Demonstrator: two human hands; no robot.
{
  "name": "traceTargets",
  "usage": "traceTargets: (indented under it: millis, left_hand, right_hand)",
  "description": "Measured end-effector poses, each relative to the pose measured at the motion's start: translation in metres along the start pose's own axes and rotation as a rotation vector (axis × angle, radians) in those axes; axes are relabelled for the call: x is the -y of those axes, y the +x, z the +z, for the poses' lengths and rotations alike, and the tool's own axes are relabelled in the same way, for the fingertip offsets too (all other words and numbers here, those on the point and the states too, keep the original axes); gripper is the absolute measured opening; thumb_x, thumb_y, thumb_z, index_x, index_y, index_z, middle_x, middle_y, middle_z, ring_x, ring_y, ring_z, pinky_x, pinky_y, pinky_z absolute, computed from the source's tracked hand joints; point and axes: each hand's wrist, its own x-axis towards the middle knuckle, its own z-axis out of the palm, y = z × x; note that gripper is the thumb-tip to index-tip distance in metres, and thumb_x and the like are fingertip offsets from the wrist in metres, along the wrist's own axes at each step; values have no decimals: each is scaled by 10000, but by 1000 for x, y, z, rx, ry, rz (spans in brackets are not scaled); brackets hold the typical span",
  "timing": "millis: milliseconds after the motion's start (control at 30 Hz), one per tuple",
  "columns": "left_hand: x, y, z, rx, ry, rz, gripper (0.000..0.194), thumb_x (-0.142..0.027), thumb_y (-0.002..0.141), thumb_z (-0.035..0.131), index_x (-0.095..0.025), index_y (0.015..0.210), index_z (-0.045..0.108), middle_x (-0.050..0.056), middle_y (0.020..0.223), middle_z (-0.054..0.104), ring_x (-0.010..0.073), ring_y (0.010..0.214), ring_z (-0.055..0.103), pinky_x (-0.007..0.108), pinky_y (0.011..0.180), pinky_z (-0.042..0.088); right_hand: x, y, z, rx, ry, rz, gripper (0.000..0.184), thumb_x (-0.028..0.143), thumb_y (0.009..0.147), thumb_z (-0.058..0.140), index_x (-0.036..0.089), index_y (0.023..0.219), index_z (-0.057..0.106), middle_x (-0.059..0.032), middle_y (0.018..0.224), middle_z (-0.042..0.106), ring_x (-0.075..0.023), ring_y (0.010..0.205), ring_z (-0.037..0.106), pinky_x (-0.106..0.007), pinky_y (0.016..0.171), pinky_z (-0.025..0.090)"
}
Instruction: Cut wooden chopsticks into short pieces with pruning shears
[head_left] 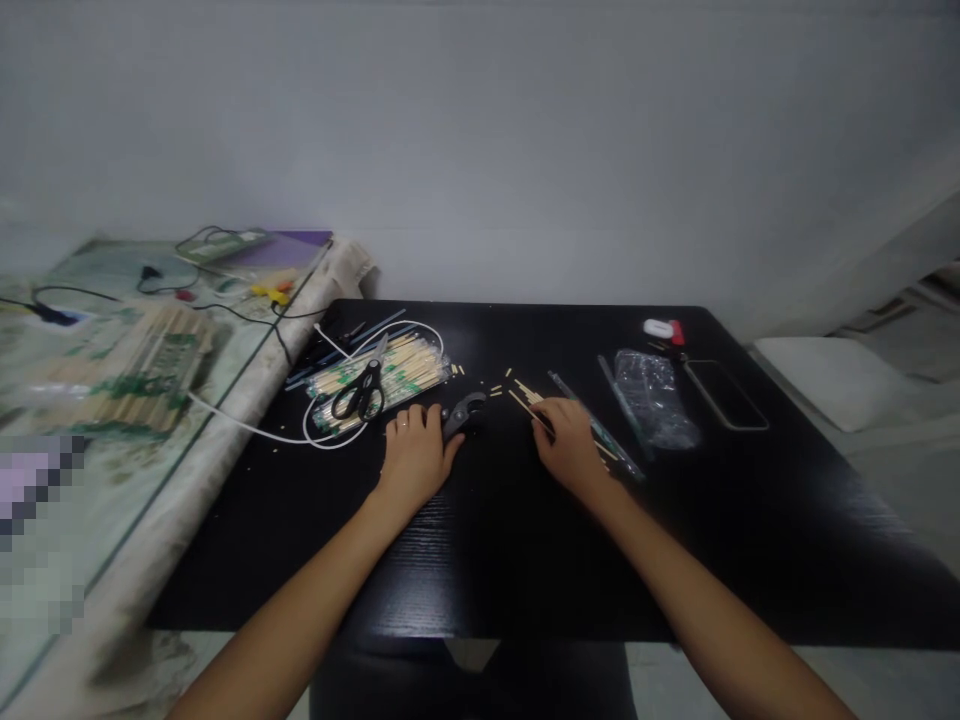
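Note:
My left hand (414,450), with a ring on one finger, is closed around the handle of dark pruning shears (465,411) with curved jaws pointing right. Most of the handle is hidden under the palm. My right hand (568,440) pinches a thin wooden stick (525,404), its tip angled toward the shears. More light wooden sticks (606,450) lie under and beside that hand. Several short cut pieces (496,390) are scattered on the black table (480,540) between the hands and the far edge.
Left of the shears, black-handled scissors (363,393) rest on packs of wrapped sticks (409,365), with a white cable (255,434) looping around. At right lie clear plastic wrapping (656,395), a phone-like frame (726,394) and a white case (658,328). A cluttered glass-topped table (127,470) adjoins at left.

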Motion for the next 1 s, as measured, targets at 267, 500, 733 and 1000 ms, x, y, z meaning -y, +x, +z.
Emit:
traceTargets:
  millis: [267, 500, 733, 1000]
  left_hand:
    - [-5, -2, 5, 8, -9, -48, 562, -433, 994, 453, -57, 1402, 536, 240, 1336, 575, 385, 1214, 519, 518, 1068, 378]
    - [-2, -1, 8, -73, -76, -27, 681, -483, 960, 514, 11, 1429, 495, 281, 1403, 541, 411, 1322, 473, 537, 1170, 310]
    - [39, 21, -35, -269, -138, -160, 308, -291, 990, 425, -146, 1153, 642, 175, 1208, 622, 306, 1181, 580, 407, 1039, 466]
    - [88, 37, -51, 143, 97, -378, 448, -419, 923, 518, -95, 1229, 568, 223, 1166, 685, 370, 1011, 692, 441, 825, 550]
  right_hand:
    - [-1, 0, 2, 55, 22, -22, 194, 131, 917, 531, 233, 956, 692, -86, 1048, 721, -284, 1058, 602, -473, 947, 459]
    - [-3, -1, 4, 39, 6, -51, 176, 134, 927, 534, 216, 970, 684, -91, 1044, 719, -276, 1040, 599, -454, 938, 459]
    - [-1, 1, 1, 25, 8, -47, 189, 135, 919, 537, 223, 1006, 679, -85, 1032, 723, -279, 1026, 598, -446, 940, 451]
    - [6, 3, -4, 34, 28, -32, 189, 141, 920, 535, 230, 1014, 672, -87, 1046, 720, -285, 1046, 605, -447, 944, 451]
